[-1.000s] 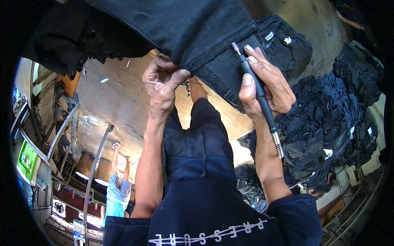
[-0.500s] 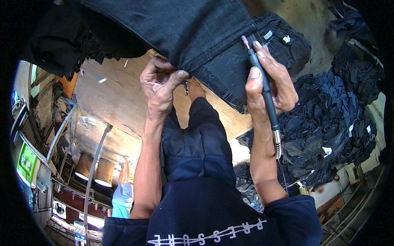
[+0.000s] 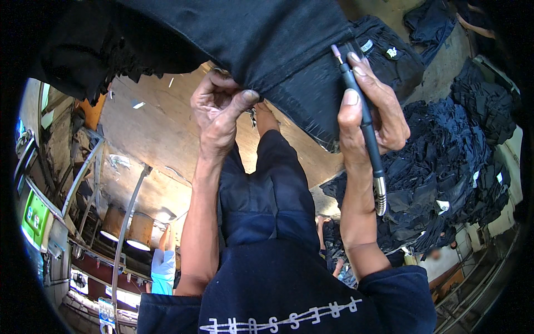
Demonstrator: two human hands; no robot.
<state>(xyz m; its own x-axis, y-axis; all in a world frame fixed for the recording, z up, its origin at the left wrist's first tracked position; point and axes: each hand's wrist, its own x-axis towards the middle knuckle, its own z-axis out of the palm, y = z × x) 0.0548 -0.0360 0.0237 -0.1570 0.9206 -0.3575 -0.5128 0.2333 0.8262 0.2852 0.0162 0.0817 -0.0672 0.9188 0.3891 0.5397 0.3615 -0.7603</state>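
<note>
A black denim garment (image 3: 267,42) stretches across the top of the view, with a stitched seam and a frayed, faded hem. My left hand (image 3: 218,114) pinches its lower edge between thumb and fingers. In my right hand (image 3: 384,111) is a slim black rotary grinder (image 3: 369,131), held like a pen, with a pinkish stone tip and a metal spring collar at its rear end. The tip lies over the cloth near the seam's right end; whether it touches cannot be told. My right fingertips are at the garment's right edge.
Beyond my right hand lies another dark garment (image 3: 389,53) with pale tags. A large heap of dark cloth (image 3: 439,161) fills the right side. At lower left are a metal pole (image 3: 127,217), barrel-like lamps (image 3: 139,229) and a person in light blue (image 3: 163,273). Another person's limb (image 3: 475,25) shows upper right.
My right hand and the grinder have shifted slightly right, and the garment's hem has moved a little right with them. My left hand keeps its pinch. A limb has come into view at upper right.
</note>
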